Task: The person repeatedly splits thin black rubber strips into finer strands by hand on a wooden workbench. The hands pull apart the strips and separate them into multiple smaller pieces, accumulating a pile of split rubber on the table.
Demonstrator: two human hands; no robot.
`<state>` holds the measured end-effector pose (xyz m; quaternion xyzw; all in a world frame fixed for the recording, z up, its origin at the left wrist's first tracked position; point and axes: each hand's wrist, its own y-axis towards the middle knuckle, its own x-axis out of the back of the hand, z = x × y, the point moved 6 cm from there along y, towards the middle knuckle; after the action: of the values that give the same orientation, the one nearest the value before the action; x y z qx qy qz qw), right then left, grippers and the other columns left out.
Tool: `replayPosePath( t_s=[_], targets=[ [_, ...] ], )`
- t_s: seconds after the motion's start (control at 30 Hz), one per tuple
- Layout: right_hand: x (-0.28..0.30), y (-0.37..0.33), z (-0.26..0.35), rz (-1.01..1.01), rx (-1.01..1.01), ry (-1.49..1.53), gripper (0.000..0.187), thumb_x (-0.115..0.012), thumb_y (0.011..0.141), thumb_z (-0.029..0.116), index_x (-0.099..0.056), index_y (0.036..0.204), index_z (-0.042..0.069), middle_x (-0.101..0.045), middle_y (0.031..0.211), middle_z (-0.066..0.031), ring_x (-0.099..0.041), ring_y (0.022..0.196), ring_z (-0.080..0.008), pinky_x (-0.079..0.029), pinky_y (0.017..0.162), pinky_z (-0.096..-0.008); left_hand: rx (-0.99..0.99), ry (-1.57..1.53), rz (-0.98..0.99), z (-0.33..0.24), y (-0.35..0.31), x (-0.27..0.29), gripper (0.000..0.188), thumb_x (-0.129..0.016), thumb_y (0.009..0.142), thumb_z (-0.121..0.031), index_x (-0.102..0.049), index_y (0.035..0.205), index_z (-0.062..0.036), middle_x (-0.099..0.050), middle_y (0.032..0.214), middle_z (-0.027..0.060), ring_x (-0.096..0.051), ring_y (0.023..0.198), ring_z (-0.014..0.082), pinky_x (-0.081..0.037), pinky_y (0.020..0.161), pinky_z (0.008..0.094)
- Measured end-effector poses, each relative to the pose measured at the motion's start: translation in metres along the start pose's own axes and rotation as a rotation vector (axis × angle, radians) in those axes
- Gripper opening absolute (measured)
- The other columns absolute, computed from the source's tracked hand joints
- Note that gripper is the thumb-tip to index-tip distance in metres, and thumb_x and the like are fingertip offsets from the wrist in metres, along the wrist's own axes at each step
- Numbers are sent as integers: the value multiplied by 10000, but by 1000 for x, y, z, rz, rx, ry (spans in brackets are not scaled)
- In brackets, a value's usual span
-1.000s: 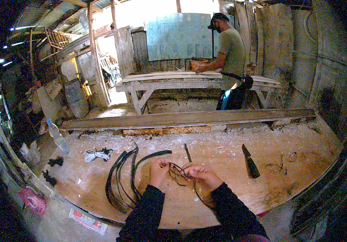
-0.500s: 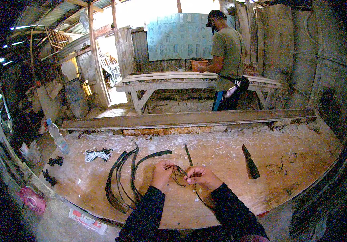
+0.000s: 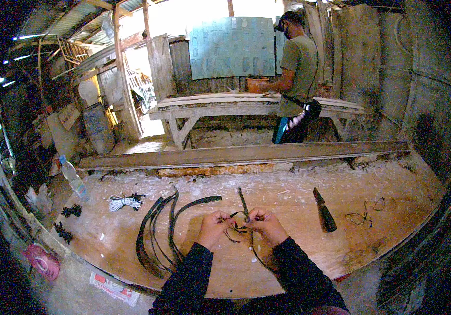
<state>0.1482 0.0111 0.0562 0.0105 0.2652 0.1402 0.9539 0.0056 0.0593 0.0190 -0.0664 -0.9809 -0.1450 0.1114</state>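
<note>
Both my hands are raised over the near middle of the wooden table, a small tangle of thin dark cord [image 3: 240, 229] stretched between them. My left hand [image 3: 214, 229] pinches one side of it, thumb against the fingers. With its fingertips closed, my right hand [image 3: 268, 227] grips the other side, close to a loop. A narrow dark strip [image 3: 242, 198] lies on the table, passing behind the hands and on toward the near edge. Left of my left hand rest several curved black strips [image 3: 173, 226]. A dark, tapered knife-like tool [image 3: 325, 212] lies to the right.
Loose thin cord [image 3: 361, 218] lies at the table's right. Leftward are a white cord bundle [image 3: 124, 202], black bundles [image 3: 72, 210] and a plastic bottle [image 3: 73, 177]. A long board [image 3: 246, 156] edges the far side. Beyond, a person [image 3: 300, 68] stands at a bench [image 3: 220, 106] with an orange pot [image 3: 257, 84].
My right hand has turned and risen slightly, drawing the cord tangle into a more open loop between the hands. The person at the back bench has shifted their arm forward.
</note>
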Motion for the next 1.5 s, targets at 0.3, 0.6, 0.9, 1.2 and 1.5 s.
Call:
replayPosePath(
  t_s=[0.3, 0.6, 0.9, 1.2, 1.5],
  targets=[
    [20, -1, 14, -361, 194, -262, 178, -512, 750, 53, -594, 902, 95, -462, 648, 49, -378, 551, -44, -302, 485, -182, 50, -313, 346, -7, -9, -21, 74, -583, 726, -26, -567, 799, -24, -569, 755, 6, -512, 668, 89, -413, 632, 209],
    [45, 7, 22, -460, 270, -344, 159, -518, 796, 146, -600, 928, 110, -434, 627, 57, -347, 505, -31, -281, 441, -168, 62, -380, 594, -32, -27, -39, 110, -603, 746, -139, -537, 735, -52, -503, 687, -30, -486, 655, 80, -396, 640, 210],
    [52, 9, 22, -480, 360, -494, 89, -560, 746, 116, -593, 821, 82, -551, 724, 24, -470, 643, -75, -367, 566, -212, -1, 27, -27, -2, 2, 3, 179, -654, 699, -181, -541, 677, -44, -518, 601, -11, -467, 567, 57, -378, 517, 210],
    [15, 6, 8, -98, 248, -474, 37, -599, 712, 70, -589, 746, 59, -543, 865, -34, -503, 799, -133, -393, 719, -263, 11, 76, -404, 8, 2, 40, 121, -630, 677, -111, -594, 743, -17, -563, 648, 33, -494, 563, 96, -394, 519, 226],
    [-18, -3, -21, 346, -141, -209, 67, -580, 752, 107, -596, 751, 42, -473, 1065, -68, -470, 937, -152, -371, 806, -281, 38, -51, -387, 43, 14, 42, 71, -607, 688, -84, -593, 709, -18, -577, 648, 36, -518, 574, 99, -411, 528, 222]
  ],
)
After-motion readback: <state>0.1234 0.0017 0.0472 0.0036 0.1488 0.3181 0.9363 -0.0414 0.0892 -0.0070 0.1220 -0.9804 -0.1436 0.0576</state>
